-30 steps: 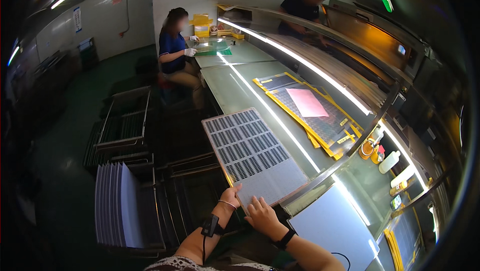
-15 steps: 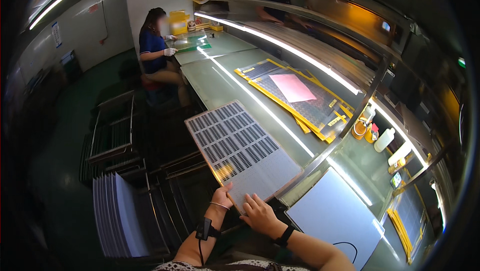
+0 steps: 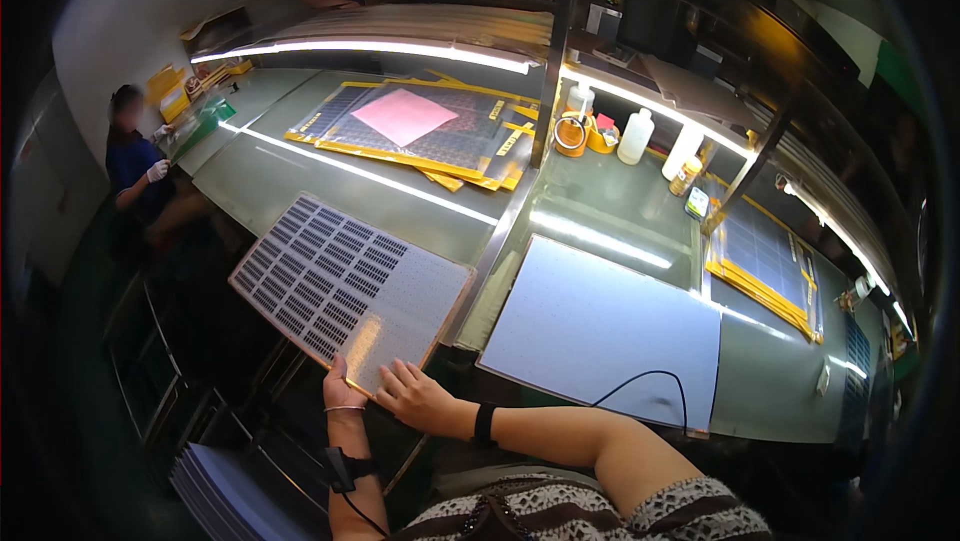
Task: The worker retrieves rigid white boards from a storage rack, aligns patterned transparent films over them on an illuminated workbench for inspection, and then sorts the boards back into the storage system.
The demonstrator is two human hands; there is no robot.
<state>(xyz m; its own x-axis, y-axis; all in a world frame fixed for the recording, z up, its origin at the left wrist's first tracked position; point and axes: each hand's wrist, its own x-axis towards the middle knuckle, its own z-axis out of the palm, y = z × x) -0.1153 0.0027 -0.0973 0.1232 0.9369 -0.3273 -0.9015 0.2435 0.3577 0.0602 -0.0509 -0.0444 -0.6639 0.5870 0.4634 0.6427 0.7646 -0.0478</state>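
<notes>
A pale rectangular panel (image 3: pixel 408 298) with rows of small dark blocks lies tilted across the bench's front edge, its near corner toward me. My left hand (image 3: pixel 343 382) grips that near edge, thumb on top and the other fingers hidden underneath. Flat on the panel beside it, my right hand (image 3: pixel 416 399) has its fingers stretched out over the surface by the corner. A plain bluish-white sheet (image 3: pixel 610 326) rests on the bench to the right, with a dark cable (image 3: pixel 655 373) looping over it.
Yellow-edged clear sheets (image 3: pixel 330 131) lie on the bench (image 3: pixel 300 169) under a pink paper (image 3: pixel 405 117). Bottles (image 3: pixel 635 136) and tape rolls (image 3: pixel 571 134) stand behind a metal post (image 3: pixel 560 71). White sheets (image 3: pixel 225 496) are racked at lower left. A co-worker (image 3: pixel 140 156) sits at far left.
My view has swung to the right, so the bench and co-worker appear farther left. Both hands stay at the panel's near corner. The right-hand sheet shows more fully.
</notes>
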